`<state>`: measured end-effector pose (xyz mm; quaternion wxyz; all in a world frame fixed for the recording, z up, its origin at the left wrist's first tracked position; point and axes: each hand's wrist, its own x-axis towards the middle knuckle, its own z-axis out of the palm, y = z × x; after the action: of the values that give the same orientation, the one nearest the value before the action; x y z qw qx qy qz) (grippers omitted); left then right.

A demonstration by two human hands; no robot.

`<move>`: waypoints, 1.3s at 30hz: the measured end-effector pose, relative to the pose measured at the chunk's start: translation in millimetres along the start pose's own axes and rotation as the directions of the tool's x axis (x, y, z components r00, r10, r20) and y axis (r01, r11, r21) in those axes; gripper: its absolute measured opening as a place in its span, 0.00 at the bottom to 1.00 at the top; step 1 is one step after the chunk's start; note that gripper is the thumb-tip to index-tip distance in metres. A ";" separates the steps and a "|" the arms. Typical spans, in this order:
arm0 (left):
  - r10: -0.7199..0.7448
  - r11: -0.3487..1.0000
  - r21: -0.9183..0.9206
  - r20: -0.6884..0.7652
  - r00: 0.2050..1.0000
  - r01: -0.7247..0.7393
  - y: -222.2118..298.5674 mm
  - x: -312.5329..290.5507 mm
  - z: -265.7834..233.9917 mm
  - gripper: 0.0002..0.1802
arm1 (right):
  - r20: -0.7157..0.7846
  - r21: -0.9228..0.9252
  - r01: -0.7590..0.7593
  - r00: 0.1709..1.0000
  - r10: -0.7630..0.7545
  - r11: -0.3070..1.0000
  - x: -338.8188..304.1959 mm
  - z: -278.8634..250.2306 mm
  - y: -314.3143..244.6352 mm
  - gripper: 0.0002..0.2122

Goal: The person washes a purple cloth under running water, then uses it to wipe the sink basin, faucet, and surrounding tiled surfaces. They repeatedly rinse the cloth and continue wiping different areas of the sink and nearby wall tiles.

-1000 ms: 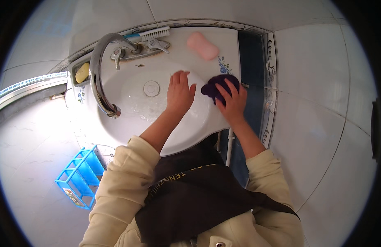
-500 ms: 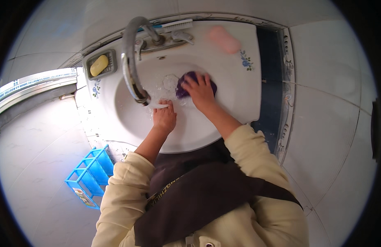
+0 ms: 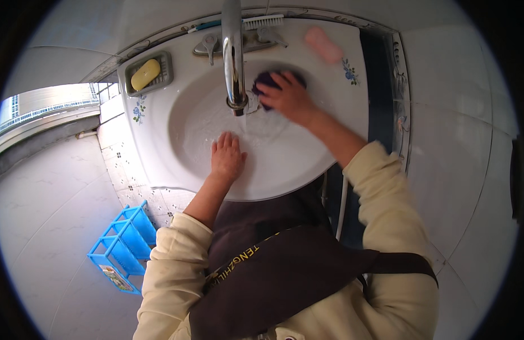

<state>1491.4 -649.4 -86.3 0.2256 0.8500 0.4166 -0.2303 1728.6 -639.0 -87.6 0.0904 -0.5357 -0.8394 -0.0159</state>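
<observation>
Head view: yellow soap (image 3: 146,75) in grey dish (image 3: 169,69); left hand (image 3: 228,157), palm down, fingers extended, gripping nothing visible, in white basin (image 3: 273,173); chrome faucet (image 3: 233,51), running; dark purple cloth (image 3: 263,80), bunched, soft-looking, in basin's far right part, directly beneath and against right hand (image 3: 290,97); clasped or merely pressed, cannot tell, blurred; pink waisted bar (image 3: 323,45) on far right ledge.

Spreading out as a white washbasin (image 3: 154,147) with blue floral prints (image 3: 138,110) at left and right. Carrying a grey soap dish (image 3: 167,71) and its yellow soap bar (image 3: 145,75) at left, a metal tap (image 3: 233,56) in the far middle, a brush (image 3: 264,22) behind it, and a pink peanut-shaped piece (image 3: 324,45) at far right. Holding a dark purple cloth (image 3: 263,78) in the far right part of the bowl (image 3: 284,158) and catching running water (image 3: 246,126).
</observation>
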 end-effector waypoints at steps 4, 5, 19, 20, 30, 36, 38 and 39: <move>-0.001 1.000 -0.010 0.018 1.000 0.001 -2.5 1.0 1.7 0.30 | 0.278 -0.156 0.021 0.960 0.024 0.987 -14.0 -22.3 32.7 0.15; -0.008 0.999 -0.047 0.043 0.999 0.010 -4.1 1.0 0.3 0.29 | 0.317 -0.170 -0.031 0.945 0.085 0.985 -24.0 -15.9 24.9 0.15; 0.109 0.992 -0.069 0.007 0.994 -0.108 -8.3 -16.2 5.2 0.28 | 0.284 0.583 -0.628 0.752 0.595 0.515 -45.1 0.9 -117.2 0.22; 0.127 0.988 -0.082 -0.020 0.992 -0.128 -11.3 -18.9 5.4 0.28 | 0.233 0.705 -0.548 0.778 0.583 0.451 -46.3 -8.4 -108.5 0.22; 0.031 0.997 -0.069 -0.042 0.999 -0.034 -4.0 -24.1 19.7 0.26 | 0.000 0.053 -0.497 0.868 0.497 0.866 -158.3 -78.9 14.7 0.25; 0.026 0.995 -0.092 -0.185 0.982 -0.043 13.1 -25.8 33.3 0.24 | -0.147 0.155 -0.593 0.777 0.612 0.790 -148.8 -42.4 -101.6 0.20; 0.049 0.991 -0.113 -0.216 0.975 -0.075 22.7 -24.8 38.7 0.24 | -0.065 0.207 -0.550 0.818 0.572 0.809 -130.5 -47.6 -131.3 0.16; 0.062 0.989 -0.113 -0.238 0.969 -0.091 26.4 -24.0 40.8 0.24 | -0.030 0.253 -0.482 0.863 0.505 0.839 -126.9 -50.6 -130.4 0.17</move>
<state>1491.5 -701.9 -99.6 0.2355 0.8711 0.4206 -0.0937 1669.7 -814.4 -50.2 0.1946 -0.7177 -0.6635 0.0826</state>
